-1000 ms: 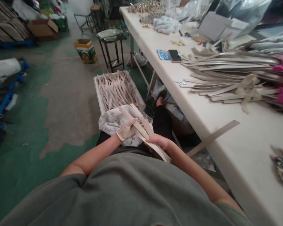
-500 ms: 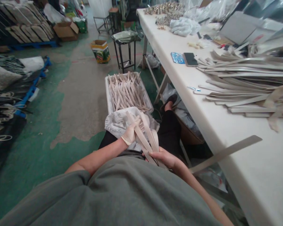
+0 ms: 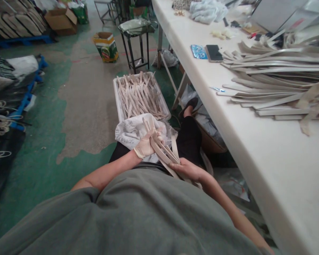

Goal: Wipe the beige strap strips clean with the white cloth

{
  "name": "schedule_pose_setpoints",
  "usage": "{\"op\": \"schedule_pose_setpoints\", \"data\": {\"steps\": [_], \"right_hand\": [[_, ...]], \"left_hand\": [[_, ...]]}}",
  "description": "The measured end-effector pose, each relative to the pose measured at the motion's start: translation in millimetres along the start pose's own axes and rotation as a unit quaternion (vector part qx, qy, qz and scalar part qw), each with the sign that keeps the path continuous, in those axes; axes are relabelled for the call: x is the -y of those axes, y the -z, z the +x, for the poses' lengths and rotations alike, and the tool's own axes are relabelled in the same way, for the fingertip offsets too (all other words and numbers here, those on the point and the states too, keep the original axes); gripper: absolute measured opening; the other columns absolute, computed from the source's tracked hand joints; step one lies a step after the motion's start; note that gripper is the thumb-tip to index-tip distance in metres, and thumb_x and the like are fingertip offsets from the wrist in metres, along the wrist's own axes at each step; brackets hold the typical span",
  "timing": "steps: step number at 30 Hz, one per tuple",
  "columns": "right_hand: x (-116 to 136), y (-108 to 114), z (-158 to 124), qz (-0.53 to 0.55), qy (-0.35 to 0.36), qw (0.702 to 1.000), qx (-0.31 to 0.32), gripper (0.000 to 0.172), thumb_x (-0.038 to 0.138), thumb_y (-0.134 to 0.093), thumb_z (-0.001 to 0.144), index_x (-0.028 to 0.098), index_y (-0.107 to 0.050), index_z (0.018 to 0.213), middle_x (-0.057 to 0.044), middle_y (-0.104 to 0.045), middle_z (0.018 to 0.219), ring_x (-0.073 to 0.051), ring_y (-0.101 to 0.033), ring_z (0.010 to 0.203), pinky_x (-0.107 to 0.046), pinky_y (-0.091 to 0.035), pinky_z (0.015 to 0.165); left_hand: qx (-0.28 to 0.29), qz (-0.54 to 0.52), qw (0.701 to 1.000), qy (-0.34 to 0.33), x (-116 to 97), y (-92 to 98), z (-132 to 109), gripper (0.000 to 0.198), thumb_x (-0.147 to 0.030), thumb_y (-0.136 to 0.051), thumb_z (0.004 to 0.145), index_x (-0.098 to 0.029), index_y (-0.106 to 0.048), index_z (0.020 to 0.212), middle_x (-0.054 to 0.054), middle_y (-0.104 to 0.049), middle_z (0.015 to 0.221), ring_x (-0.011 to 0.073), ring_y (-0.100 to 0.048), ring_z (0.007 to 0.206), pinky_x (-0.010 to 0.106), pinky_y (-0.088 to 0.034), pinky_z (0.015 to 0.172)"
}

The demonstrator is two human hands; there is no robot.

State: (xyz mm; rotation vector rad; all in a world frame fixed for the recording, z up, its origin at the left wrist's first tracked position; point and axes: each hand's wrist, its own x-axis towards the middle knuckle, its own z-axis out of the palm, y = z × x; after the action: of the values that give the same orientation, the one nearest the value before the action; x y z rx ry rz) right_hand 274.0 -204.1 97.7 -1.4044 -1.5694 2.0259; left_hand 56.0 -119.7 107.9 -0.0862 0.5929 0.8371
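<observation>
Several pale beige straps (image 3: 161, 153) lie across my lap, held between both hands. My left hand (image 3: 146, 143), in a thin whitish glove, is closed round them near their far ends. Closer to my body, my bare right hand (image 3: 189, 169) grips the same straps, its fingers partly hidden beneath them. Under the straps a white cloth sack (image 3: 127, 132) with dark lettering covers my thighs. Just beyond it stands a white plastic crate (image 3: 117, 97) filled with similar beige strips (image 3: 138, 95).
To the right runs a long white table (image 3: 244, 148) bearing a pile of straps (image 3: 276, 88), a phone (image 3: 214, 53) and a blue packet (image 3: 198, 51). Ahead are a black-legged stool (image 3: 135, 26) and a printed carton (image 3: 106, 47). Blue pallets (image 3: 29, 88) with stacked goods are at left.
The strap that stuck out over the table edge has been drawn in towards my lap. The straps in my hands now lie closer together. The view has tilted down slightly.
</observation>
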Motion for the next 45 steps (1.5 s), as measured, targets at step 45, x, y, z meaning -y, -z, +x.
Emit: {"op": "schedule_pose_setpoints", "data": {"steps": [45], "right_hand": [[6,-5,73,-0.007,0.191,0.936,-0.297,0.058,0.056,-0.033,0.101,0.019,-0.068,0.129,-0.012,-0.076,0.115,-0.027,-0.072,0.104,-0.039,-0.055,0.090]], "left_hand": [[-0.064,0.310,0.944,-0.096,57,27.0,20,0.036,-0.028,-0.092,0.062,-0.012,-0.075,0.089,0.008,-0.076,0.085,0.0236,-0.071,0.087,0.034,-0.053,0.090]]}}
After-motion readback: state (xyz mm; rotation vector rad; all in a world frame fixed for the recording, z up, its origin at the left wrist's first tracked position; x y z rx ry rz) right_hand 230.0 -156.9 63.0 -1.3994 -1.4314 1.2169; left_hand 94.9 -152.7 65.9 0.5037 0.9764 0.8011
